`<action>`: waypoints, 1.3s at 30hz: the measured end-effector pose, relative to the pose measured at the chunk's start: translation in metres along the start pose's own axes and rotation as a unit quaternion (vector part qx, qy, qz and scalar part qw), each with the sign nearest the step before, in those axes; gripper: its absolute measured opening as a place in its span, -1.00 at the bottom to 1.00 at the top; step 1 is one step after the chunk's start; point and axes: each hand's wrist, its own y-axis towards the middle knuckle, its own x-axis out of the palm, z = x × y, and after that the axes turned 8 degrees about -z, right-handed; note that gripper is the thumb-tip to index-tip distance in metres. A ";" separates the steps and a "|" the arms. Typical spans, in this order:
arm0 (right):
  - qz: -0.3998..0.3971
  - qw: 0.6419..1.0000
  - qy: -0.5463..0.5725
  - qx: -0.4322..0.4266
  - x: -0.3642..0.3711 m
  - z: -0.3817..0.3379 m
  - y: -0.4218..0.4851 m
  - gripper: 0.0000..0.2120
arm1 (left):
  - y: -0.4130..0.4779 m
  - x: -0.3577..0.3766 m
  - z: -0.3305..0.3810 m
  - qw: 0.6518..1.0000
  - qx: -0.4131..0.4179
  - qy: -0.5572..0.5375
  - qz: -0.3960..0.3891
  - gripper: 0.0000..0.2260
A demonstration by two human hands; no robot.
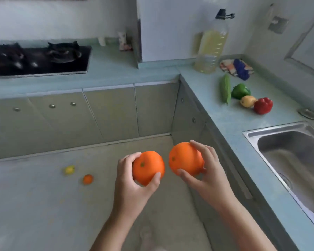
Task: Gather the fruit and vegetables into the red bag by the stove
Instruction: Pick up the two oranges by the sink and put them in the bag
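Note:
My left hand [130, 189] grips an orange [148, 167] and my right hand [207, 173] grips a second orange [184, 159]; both are held side by side over the floor. On the right counter lie a long green gourd [225, 91], a green pepper [240, 91], a yellow fruit [247, 101] and a red pepper [263, 105]. A small yellow fruit [69, 169] and a small orange fruit [87, 179] lie on the floor at the left. No red bag is in view.
A black gas stove [38, 59] sits on the back counter at the left. A large oil bottle [211, 44] and a coloured cloth [237, 67] stand in the counter corner. A steel sink [294, 153] is at the right. Cabinets [107, 113] run below the counters.

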 end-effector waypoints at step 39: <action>-0.373 0.887 0.056 -0.267 0.516 -0.291 0.283 -0.36 | 0.097 -0.494 -0.195 0.893 -0.176 0.135 0.392 -0.45</action>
